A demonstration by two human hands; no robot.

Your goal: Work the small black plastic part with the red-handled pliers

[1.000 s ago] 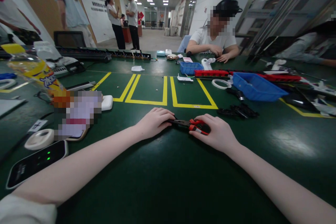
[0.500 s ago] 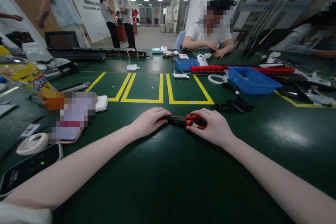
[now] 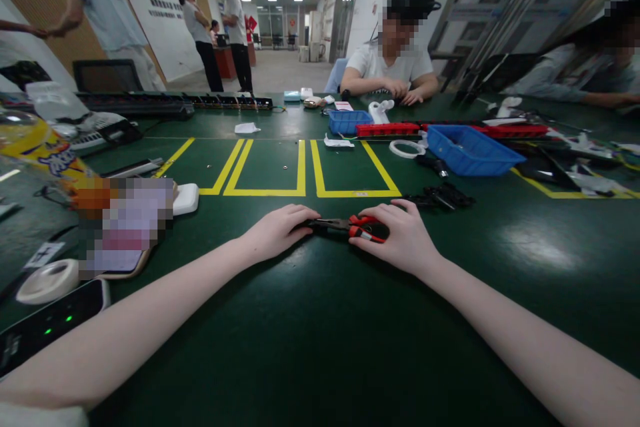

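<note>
My right hand [image 3: 403, 233] is closed around the red handles of long-nose pliers [image 3: 367, 229], with one finger lifted off at the top. The dark jaws of the pliers point left, toward my left hand [image 3: 281, 230]. Thumb and fingers of that hand pinch together at the jaw tips. A small dark piece seems to lie between them, mostly hidden by the fingers, and I cannot tell whether it is a separate part or the tips themselves. Both hands are low over the green table [image 3: 320, 320], just in front of the yellow tape outlines [image 3: 265, 193].
Black small parts [image 3: 445, 197] lie beyond my right hand, near a blue bin [image 3: 467, 150] and a white ring [image 3: 406, 149]. On the left are a drink bottle [image 3: 50, 160], a phone [image 3: 125, 233], a tape roll [image 3: 47, 281] and a black device [image 3: 60, 317]. A co-worker [image 3: 393, 67] sits opposite.
The whole view has shifted, so the table things appear slightly farther left. One finger of my right hand has lifted from the pliers. My left hand keeps its pinch.
</note>
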